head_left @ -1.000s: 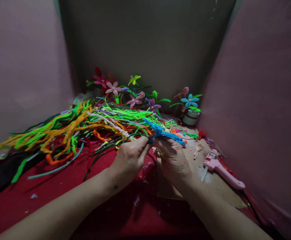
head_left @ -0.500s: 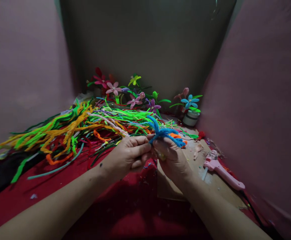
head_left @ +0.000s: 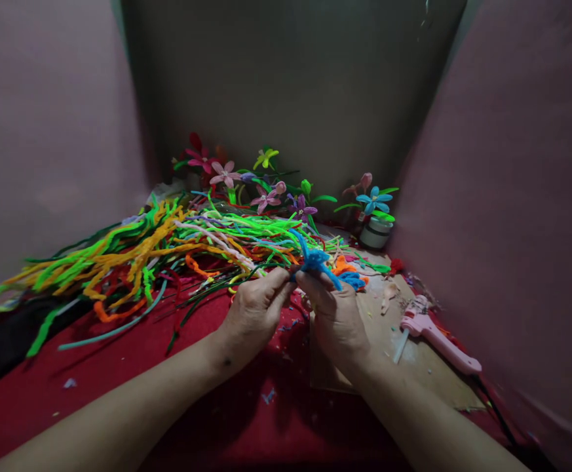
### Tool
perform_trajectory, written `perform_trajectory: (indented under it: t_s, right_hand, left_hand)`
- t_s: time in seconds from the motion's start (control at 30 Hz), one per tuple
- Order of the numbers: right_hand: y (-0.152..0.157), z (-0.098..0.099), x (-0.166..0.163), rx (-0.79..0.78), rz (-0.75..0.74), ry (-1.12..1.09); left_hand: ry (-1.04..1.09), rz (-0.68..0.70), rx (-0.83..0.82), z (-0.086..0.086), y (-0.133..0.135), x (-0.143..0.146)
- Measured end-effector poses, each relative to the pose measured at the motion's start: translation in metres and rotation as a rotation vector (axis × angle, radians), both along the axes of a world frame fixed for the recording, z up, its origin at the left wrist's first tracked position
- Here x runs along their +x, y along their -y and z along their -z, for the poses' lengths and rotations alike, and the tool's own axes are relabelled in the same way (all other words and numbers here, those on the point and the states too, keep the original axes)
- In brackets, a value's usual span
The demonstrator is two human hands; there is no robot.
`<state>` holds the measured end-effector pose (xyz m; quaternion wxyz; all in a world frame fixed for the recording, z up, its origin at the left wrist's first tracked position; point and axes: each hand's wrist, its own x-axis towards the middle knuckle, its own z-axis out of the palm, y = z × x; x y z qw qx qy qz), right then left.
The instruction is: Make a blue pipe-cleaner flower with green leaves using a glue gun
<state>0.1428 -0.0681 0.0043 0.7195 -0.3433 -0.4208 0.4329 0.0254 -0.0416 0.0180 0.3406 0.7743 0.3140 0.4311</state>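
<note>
Blue piece: here it is, a fuzzy blue piece (head_left: 315, 260) up between both hands, above the tabletop (head_left: 118, 360) and its red cover.
Left hand: fingers together, the left hand (head_left: 253, 308) pinching low at the base.
Right hand: thumb and fingers clamped on that base too, the right hand (head_left: 342, 314) just beside the other.
Blue limbs: several gathered at one point, so the joining looks well along; they are not yet spread flat like the blue flower (head_left: 374, 199) above the jar (head_left: 376, 233), and no leaf shows.
Blue tuft: a tuft (head_left: 352, 280) sits against the orange piece (head_left: 343, 265); part of the held piece or separate, I can't tell.
Stem heap: loose fuzzy stems (head_left: 246, 229) crowd right behind the hands, spilling left.
Glue gun: the pink glue gun (head_left: 440, 344) lies on cardboard (head_left: 433, 377), right of the right hand, cord (head_left: 496, 413) trailing off.
Edges: pale walls (head_left: 521, 164) hem both sides; the open room is red cover, near and between the forearms.
</note>
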Motion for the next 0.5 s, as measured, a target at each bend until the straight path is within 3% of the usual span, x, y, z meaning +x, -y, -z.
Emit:
perform_trajectory:
  t_s: [0.1, 0.23, 0.37, 0.5]
  right_hand:
    - [-0.001, 0.001, 0.000, -0.008, -0.042, 0.025]
    - [0.001, 0.002, 0.001, -0.028, -0.037, 0.021]
    - [0.001, 0.001, 0.002, -0.072, -0.052, -0.053]
    - [-0.001, -0.001, 0.005, -0.105, -0.192, -0.151]
  left_hand:
    - [0.105, 0.063, -0.223, -0.001, -0.001, 0.001]
    - [0.312, 0.274, -0.576, -0.004, -0.004, 0.002]
    - [0.458, 0.443, -0.772, -0.003, -0.007, 0.002]
    - [0.500, 0.654, -0.962, 0.001, -0.012, -0.002]
